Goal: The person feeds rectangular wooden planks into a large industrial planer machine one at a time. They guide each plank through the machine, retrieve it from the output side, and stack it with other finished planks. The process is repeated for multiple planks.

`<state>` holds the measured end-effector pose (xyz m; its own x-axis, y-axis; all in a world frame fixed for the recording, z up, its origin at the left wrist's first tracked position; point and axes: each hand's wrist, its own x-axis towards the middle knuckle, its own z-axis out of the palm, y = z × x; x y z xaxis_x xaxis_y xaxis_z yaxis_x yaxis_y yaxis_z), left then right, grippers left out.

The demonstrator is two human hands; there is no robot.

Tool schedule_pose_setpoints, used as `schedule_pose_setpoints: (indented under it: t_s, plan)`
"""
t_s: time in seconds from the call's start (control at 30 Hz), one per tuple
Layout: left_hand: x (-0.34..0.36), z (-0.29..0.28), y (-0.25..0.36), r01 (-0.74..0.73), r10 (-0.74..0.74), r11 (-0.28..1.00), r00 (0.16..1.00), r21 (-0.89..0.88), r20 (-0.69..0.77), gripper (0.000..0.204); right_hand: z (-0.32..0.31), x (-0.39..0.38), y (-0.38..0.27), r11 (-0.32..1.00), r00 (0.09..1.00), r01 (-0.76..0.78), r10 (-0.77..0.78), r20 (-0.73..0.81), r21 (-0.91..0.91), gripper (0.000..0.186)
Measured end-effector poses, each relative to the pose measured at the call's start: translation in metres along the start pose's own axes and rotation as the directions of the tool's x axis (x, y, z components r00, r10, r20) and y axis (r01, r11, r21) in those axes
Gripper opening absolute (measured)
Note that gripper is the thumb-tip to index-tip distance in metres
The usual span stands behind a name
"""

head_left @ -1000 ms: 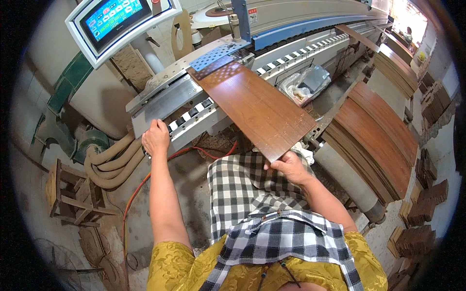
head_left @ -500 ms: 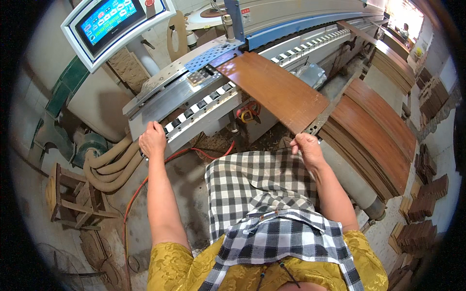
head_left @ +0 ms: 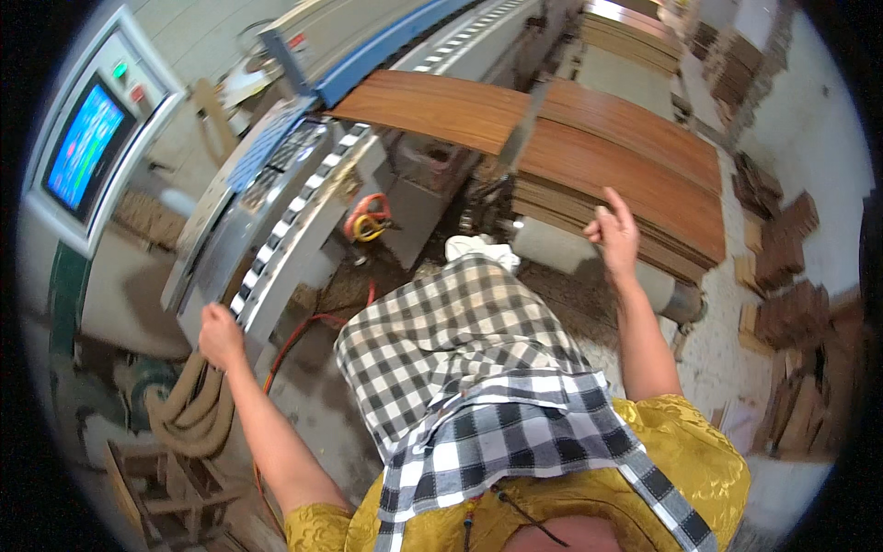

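My left hand [head_left: 221, 336] is closed at the near end of the edge-banding machine's bed [head_left: 216, 276], beside its row of black and white rollers. What lies inside those fingers is hidden. A long brown wood-grain panel [head_left: 441, 103] lies across the machine, its left end under the blue part and its right end sticking out toward the stack. My right hand [head_left: 614, 235] is in the air in front of a stack of similar brown panels [head_left: 635, 175]. Its index finger is stretched out, the other fingers are partly bent, and nothing is in it.
A control screen [head_left: 85, 147] stands at the left. Below it are ribbed hoses [head_left: 198, 414] and a wooden stool [head_left: 175, 488]. The panel stack rests on a grey roller [head_left: 552, 244]. Orange and yellow rings [head_left: 371, 221] hang under the machine. Small board piles [head_left: 786, 244] line the right wall.
My view has turned to the right. The brown panel has shifted along the machine, away from me. My right hand has risen from near the panel's corner, its index finger now stretched out.
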<state>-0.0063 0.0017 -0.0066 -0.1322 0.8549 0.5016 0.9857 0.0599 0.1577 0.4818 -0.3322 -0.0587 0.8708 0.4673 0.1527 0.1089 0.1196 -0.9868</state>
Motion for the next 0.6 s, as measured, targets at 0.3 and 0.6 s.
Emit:
schedule_pose_setpoints:
  t_s: [0.3,0.6]
  plan:
    - [0.005,0.003,0.003,-0.072,0.071,0.997,0.997,-0.015,-0.015,0.036,-0.207,-0.012,0.001,0.98,0.664,-0.158,0.017,-0.748,-0.118,0.05]
    - [0.004,0.0,0.007,-0.041,0.041,0.999,0.999,0.001,0.023,0.037,-0.189,-0.021,0.009,0.975,0.571,0.014,-0.188,-0.799,-0.22,0.032]
